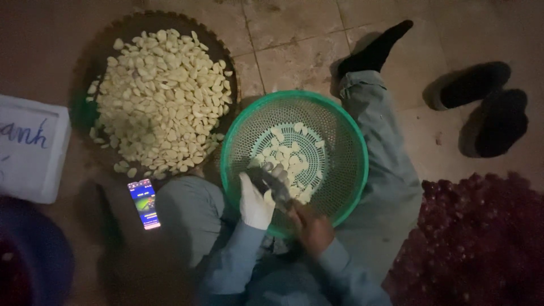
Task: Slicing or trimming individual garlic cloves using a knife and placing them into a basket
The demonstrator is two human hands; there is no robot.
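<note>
The left hand (255, 201), in a white glove, is curling loosely around a pale clove (268, 198) and pinching it between thumb and fingers over the near side of the green basket (347, 148). The right hand (310, 226), bare, is closing tightly around the handle of a dark knife (272, 184). The knife's long axis is running from the right hand, up and away from the person, across the left hand's fingertips, with the tip pointing toward the basket's middle. The clove is too small and dim to tell which way its ends are pointing.

Just beyond the left fingertips, peeled cloves (292, 152) are lying in the basket's bottom. Farther out, past the left hand and to its left, a flat tray (107, 42) is holding a big heap of peeled cloves (161, 96). A lit phone (144, 203) is lying on the floor (294, 34) beside the left forearm. Off to the right of the right hand, a dark red pile (481, 238) is spreading over the floor; its pieces are too dim to identify.

The light is poor and the blade is working right against the gloved fingers, so a slip off the slick clove could, in my judgement, drive the edge into the left thumb or fingertips. The basket is resting against the legs rather than flat, and a shift of the knee could tip it and spill the cloves.
</note>
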